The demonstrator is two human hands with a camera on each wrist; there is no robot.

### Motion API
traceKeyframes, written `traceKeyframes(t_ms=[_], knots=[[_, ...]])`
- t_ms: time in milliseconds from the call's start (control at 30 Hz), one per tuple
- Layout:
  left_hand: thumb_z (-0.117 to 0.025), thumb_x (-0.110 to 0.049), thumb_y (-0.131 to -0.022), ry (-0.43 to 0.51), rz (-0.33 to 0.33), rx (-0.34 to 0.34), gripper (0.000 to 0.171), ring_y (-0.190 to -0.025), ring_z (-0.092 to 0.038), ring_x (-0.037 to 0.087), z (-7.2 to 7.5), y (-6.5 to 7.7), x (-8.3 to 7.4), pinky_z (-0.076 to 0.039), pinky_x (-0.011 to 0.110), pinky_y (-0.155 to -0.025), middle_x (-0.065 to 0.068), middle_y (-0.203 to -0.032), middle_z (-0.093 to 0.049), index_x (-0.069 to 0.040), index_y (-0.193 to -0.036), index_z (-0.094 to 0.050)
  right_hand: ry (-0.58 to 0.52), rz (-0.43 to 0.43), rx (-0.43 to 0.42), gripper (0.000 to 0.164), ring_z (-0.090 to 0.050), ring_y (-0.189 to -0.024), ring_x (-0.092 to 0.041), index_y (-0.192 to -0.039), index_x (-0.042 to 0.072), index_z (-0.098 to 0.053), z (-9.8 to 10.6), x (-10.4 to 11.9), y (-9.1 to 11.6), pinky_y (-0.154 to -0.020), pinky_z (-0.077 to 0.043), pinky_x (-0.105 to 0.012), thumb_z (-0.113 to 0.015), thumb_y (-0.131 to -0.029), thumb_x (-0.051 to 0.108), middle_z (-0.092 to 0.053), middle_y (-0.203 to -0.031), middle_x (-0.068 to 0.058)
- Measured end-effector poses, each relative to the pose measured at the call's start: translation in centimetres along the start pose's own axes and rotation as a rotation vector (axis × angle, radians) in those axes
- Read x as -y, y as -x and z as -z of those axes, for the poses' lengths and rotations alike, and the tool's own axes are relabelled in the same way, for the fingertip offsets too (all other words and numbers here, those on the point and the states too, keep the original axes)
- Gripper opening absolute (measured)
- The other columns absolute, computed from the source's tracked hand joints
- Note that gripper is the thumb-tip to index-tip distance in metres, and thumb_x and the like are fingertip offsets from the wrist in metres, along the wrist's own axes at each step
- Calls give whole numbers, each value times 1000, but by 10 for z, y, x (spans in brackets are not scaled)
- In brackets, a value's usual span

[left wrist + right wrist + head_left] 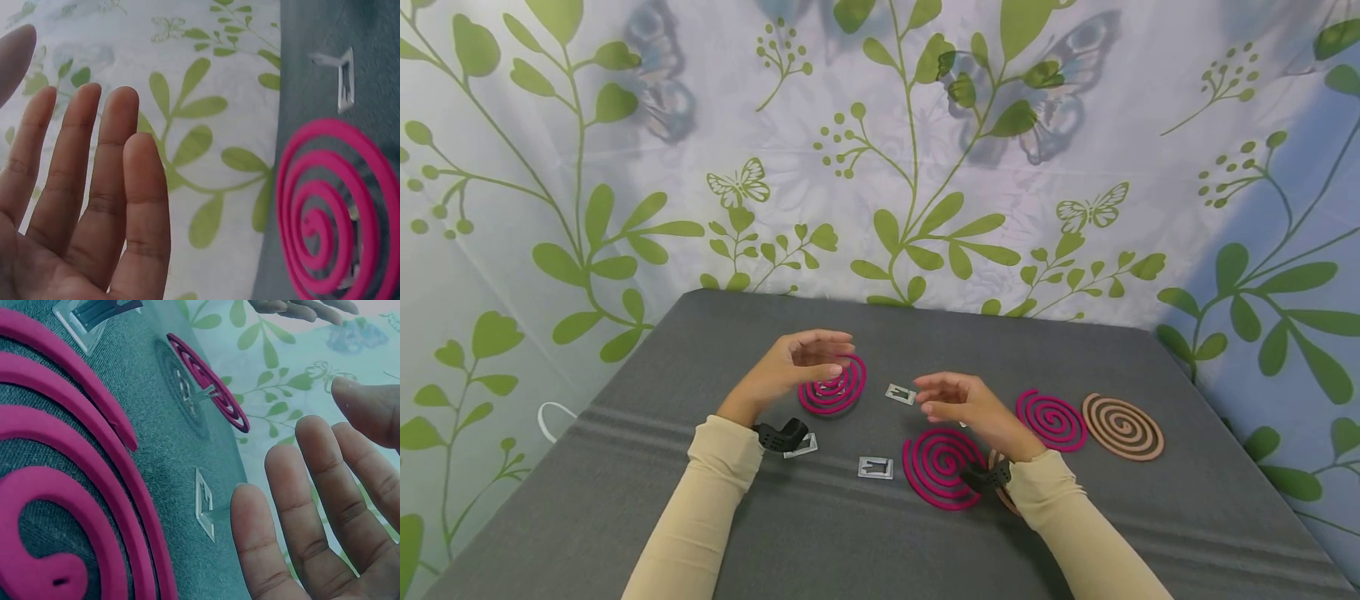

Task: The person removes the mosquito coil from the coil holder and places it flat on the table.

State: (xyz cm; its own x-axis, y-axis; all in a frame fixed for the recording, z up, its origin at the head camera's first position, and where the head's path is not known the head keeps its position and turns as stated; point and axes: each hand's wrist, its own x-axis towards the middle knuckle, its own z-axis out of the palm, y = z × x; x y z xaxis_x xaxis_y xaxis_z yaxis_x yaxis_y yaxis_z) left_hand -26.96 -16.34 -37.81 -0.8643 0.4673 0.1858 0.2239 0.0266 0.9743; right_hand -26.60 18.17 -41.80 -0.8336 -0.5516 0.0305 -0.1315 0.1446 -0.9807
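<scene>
My left hand (797, 367) hovers over the table at the left, fingers extended and nothing held. Just past its fingertips, a pink mosquito coil (831, 411) sits raised on a small metal stand, its shadow below it in the right wrist view. My right hand (973, 408) is also held above the table, fingers loosely bent and empty. Under its wrist lies another pink mosquito coil (942, 503), partly covering a tan one. Flat metal coil stands (876, 468) with bent-up tabs lie between the hands; one more stand (801, 447) is partly hidden by the left wrist strap.
On the right of the grey table (790, 542) lie a third pink coil (1052, 422) and a tan coil (1123, 427) side by side. Near the right fingertips is another metal stand (900, 393). A leaf-patterned curtain (820, 217) hangs behind the table.
</scene>
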Motion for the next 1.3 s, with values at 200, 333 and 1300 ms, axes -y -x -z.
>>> traceKeyframes(t_ms=[200,333,1300], knots=[[-74,-6,-101,-21,30,-52,54,-131,-65,30,13,1,16,-57,39,-104,27,-150,-61,3,-152,-58,-1,-20,10,52,-69,-120,-43,-147,-18,-52,-6,-1,-11,-97,-62,-42,-71,-104,4,-68,-131,-31],[-71,-5,-103,-27,51,-90,55,-126,-68,18,20,2,28,-56,36,-105,30,-152,-58,5,-154,-54,21,-28,22,51,-70,-119,-42,-146,-18,-53,-9,0,-18,-96,-62,-43,-71,-104,4,-67,-130,-34],[-71,5,-101,-42,82,-326,55,-138,-56,49,35,7,88,-54,19,-98,37,-151,-54,14,-151,-52,165,-105,92,56,-72,-114,-39,-156,-11,-46,-34,16,-71,-94,-62,-39,-67,-106,2,-71,-125,-31]])
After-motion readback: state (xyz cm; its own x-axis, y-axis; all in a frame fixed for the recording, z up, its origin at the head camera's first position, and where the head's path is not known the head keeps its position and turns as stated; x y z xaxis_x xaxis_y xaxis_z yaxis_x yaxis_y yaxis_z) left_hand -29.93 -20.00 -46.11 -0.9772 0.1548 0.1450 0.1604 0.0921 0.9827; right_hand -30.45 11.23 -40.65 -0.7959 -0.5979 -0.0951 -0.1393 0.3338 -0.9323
